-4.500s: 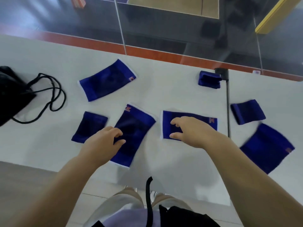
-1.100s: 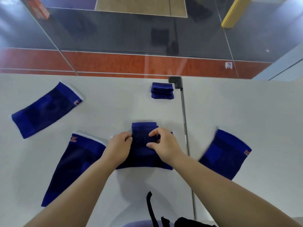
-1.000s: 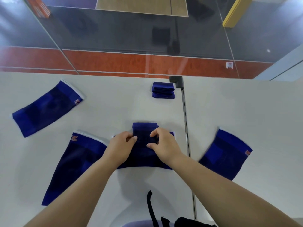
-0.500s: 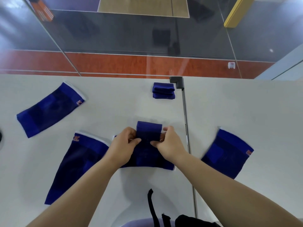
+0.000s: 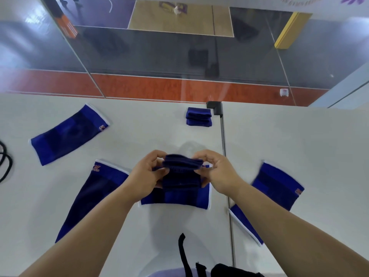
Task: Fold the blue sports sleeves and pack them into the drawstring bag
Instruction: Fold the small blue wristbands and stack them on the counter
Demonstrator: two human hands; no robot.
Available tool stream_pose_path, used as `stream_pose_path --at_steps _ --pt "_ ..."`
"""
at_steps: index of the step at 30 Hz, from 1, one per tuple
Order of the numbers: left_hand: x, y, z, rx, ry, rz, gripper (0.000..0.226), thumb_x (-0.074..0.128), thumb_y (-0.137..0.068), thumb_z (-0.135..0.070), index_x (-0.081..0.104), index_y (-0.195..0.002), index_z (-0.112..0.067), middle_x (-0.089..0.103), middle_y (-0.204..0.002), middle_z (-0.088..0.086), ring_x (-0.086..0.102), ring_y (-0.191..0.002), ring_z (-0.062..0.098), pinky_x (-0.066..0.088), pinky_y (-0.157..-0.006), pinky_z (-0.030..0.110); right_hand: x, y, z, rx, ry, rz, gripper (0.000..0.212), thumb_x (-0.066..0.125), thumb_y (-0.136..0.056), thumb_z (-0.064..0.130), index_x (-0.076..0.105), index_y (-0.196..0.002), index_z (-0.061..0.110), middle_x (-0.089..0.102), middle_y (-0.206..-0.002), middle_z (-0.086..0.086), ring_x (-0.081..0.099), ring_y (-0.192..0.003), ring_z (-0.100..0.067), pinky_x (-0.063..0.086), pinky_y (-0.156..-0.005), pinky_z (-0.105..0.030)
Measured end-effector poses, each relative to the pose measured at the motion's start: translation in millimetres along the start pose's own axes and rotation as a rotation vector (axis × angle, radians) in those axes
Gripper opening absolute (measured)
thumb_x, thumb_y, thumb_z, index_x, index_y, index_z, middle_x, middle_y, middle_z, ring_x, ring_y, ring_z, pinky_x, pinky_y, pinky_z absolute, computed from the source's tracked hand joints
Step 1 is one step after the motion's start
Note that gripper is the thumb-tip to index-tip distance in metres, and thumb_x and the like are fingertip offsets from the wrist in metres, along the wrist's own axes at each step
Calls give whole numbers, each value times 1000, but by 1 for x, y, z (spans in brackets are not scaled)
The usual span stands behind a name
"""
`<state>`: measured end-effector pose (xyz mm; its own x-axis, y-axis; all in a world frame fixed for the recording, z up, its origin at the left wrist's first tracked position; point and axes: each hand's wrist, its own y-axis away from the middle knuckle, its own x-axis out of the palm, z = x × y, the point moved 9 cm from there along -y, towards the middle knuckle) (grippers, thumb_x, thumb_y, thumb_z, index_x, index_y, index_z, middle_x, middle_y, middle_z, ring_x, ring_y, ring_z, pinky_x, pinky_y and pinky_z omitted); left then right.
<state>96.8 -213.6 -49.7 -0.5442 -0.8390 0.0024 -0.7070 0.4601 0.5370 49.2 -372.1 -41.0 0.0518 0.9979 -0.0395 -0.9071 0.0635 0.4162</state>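
A wide white table (image 5: 299,148) fills the lower part of the view, split by a thin dark seam (image 5: 224,156) that ends at a small black bracket (image 5: 214,107) on the far edge; beyond it, glass panes and an orange floor strip are seen. Several blue sports sleeves lie flat and apart on the matte surface: a long sleeve (image 5: 93,196) at near left with white trim and an orange logo, another flat sleeve (image 5: 67,133) farther left, a right-hand sleeve (image 5: 277,186) beyond the seam, and a narrow sleeve edge (image 5: 245,224) partly hidden by the right forearm. A flat sleeve (image 5: 175,197) with white edging is spread directly under the hands. A folded stack (image 5: 198,116) (already compact, in layers) sits near the bracket. A loop of black cord (image 5: 5,160) is cut off at the left edge. The folded sleeve (image 5: 181,172), a soft ribbed knit bundle, is held just above the flat one, pinched at its left side by the left hand (image 5: 145,176) and at its right side by the right hand (image 5: 219,172), fingers closed on the cloth.
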Motion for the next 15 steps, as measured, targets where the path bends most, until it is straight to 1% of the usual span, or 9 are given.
stream_pose_path --at_steps 2,4,5,7,9,11,12,14,15 --pt "-3 2 -1 16 -26 -27 30 43 -91 15 58 -85 -10 61 -93 10 65 -72 20 57 -59 28 0 0 -1 13 12 -3 45 48 -85 -20 68 -78 20 66 -82 2 63 -59 -17 57 -54 -31" --pt "-7 4 0 7 -57 -56 32 43 -91 16 60 -81 -9 62 -95 11 65 -75 22 58 -61 27 1 0 -2 20 -7 -10 55 42 -84 -23 72 -72 21 70 -78 4 66 -66 -20 60 -64 -35" --pt "-10 5 1 -6 -48 -74 33 43 -91 15 62 -78 -9 64 -96 12 66 -77 24 59 -63 27 2 1 -1 18 -8 -14 56 39 -85 -22 73 -71 21 71 -81 4 68 -72 -21 60 -70 -35" --pt "-15 8 4 -42 16 -119 39 41 -90 16 65 -70 -9 65 -97 13 66 -80 26 60 -65 28 3 1 1 38 -19 -12 52 36 -86 -17 74 -73 16 69 -92 4 67 -84 -18 60 -78 -33" --pt "-19 10 5 -74 101 -145 44 38 -89 15 68 -66 -8 65 -96 15 64 -85 29 59 -75 35 4 2 1 84 -79 4 44 37 -86 -13 74 -78 9 67 -97 1 65 -89 -18 58 -81 -33" --pt "-19 12 4 -84 125 -144 38 40 -91 7 69 -71 -7 66 -97 17 62 -91 33 55 -87 42 8 4 3 89 -108 20 31 44 -89 -4 73 -84 6 68 -98 -1 64 -90 -18 56 -84 -34" --pt "-19 13 1 -67 90 -150 31 45 -92 1 69 -75 -8 66 -96 16 62 -91 32 54 -89 43 9 4 5 72 -88 14 22 51 -90 2 73 -88 6 69 -98 -2 64 -91 -19 56 -84 -35" --pt "-22 13 -8 1 -54 -173 12 60 -90 -17 67 -81 -14 68 -94 9 64 -87 26 55 -88 43 8 2 9 22 19 -27 11 66 -85 13 73 -93 11 70 -100 -3 67 -91 -20 58 -83 -34" --pt "-23 13 -12 27 -122 -191 6 65 -86 -23 65 -83 -18 68 -95 5 65 -87 24 56 -85 42 8 0 10 2 71 -49 13 71 -82 15 73 -94 14 69 -103 -2 67 -92 -20 58 -82 -35"
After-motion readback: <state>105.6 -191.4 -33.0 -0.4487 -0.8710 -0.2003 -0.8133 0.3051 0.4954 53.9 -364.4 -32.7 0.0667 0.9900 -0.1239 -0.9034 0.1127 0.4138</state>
